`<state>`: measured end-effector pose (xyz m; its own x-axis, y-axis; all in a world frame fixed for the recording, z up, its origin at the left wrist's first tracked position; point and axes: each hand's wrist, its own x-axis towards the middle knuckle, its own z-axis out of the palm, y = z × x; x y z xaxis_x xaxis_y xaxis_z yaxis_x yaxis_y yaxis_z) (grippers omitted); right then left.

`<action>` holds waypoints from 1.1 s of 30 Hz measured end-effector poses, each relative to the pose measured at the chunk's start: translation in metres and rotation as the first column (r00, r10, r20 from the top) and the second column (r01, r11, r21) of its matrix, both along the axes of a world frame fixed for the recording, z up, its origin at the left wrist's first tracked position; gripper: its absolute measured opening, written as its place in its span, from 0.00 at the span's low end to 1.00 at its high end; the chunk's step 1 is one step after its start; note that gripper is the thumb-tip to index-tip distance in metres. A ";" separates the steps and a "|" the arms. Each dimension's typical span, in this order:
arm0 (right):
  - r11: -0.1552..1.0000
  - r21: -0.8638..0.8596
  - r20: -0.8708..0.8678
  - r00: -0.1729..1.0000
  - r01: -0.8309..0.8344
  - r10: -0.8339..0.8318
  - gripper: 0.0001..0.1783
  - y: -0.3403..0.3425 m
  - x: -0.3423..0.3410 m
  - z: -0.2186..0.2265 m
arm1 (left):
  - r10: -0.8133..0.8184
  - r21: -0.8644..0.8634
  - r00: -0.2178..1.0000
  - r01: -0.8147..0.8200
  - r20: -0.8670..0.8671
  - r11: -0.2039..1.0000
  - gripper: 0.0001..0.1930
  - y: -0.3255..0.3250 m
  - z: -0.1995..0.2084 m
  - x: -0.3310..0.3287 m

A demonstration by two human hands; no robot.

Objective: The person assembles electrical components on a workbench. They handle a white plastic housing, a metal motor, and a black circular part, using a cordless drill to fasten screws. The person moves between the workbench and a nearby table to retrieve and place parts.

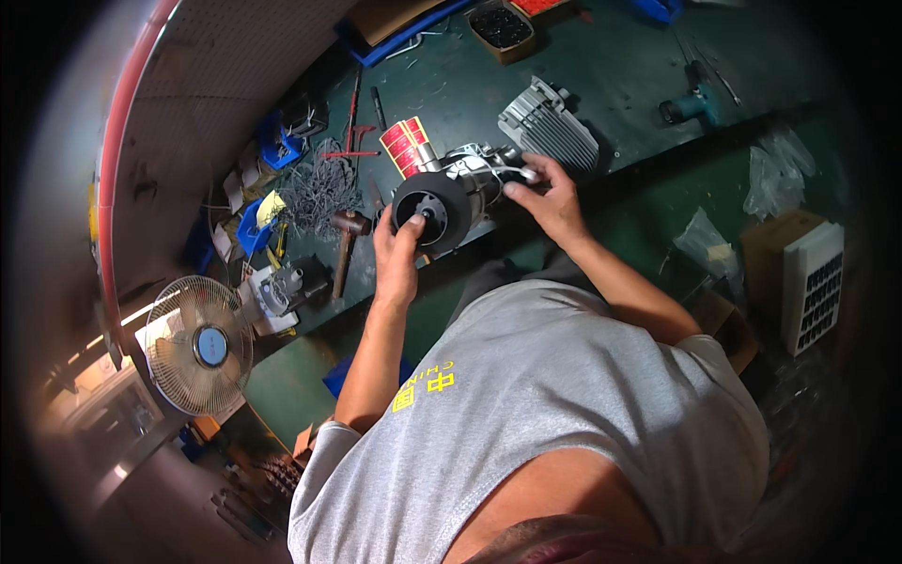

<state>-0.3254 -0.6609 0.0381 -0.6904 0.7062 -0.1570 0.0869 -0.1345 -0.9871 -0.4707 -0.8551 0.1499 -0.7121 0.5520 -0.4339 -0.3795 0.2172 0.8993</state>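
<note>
Green bench (639, 94): metal assembly (473, 167) slants, drum (456, 205) lower left.

The black drum (456, 201) looks matt, its fittings (428, 158) glossy metal, the ribbed casing (552, 130) dull (apparently metal), the hammer handle (343, 271) wooden, the bags (780, 171) crinkled plastic.

Machine assembly (455, 195) at our bench's (639, 56) near edge.
We mark hammer (344, 254) left, wire bundle (324, 193) beyond it, housing (554, 129) behind-right, power tool (691, 106) far right, fan (209, 346) far left.
</note>
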 end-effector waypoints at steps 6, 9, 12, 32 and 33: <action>0.941 0.331 0.170 0.985 -0.071 0.014 0.42 0.000 -0.034 -0.029 | 0.113 -0.005 0.990 -0.113 -0.085 0.994 0.29 -0.021 0.021 0.008; 0.937 0.316 0.124 0.986 -0.148 0.113 0.36 0.015 -0.058 -0.038 | 0.164 0.000 0.983 -0.165 -0.082 0.986 0.30 -0.045 0.018 0.005; 0.855 0.305 0.024 0.900 -0.420 0.434 0.30 0.043 -0.089 -0.041 | 0.193 0.016 0.978 -0.192 -0.082 0.981 0.31 -0.052 0.022 0.002; 0.996 -0.055 -0.003 0.998 -0.065 0.065 0.18 0.013 -0.019 -0.047 | -0.099 -0.027 0.992 0.097 -0.076 0.995 0.25 0.023 -0.011 -0.025; 0.999 -0.034 0.012 0.999 -0.038 0.038 0.17 0.010 -0.017 -0.048 | -0.096 -0.025 0.994 0.094 -0.060 0.995 0.25 0.024 -0.012 -0.026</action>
<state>-0.3425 -0.6510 -0.0099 -0.7144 0.6737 -0.1893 0.1050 -0.1642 -0.9808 -0.4970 -0.8310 0.1377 -0.6824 0.6089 -0.4044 -0.3010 0.2701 0.9146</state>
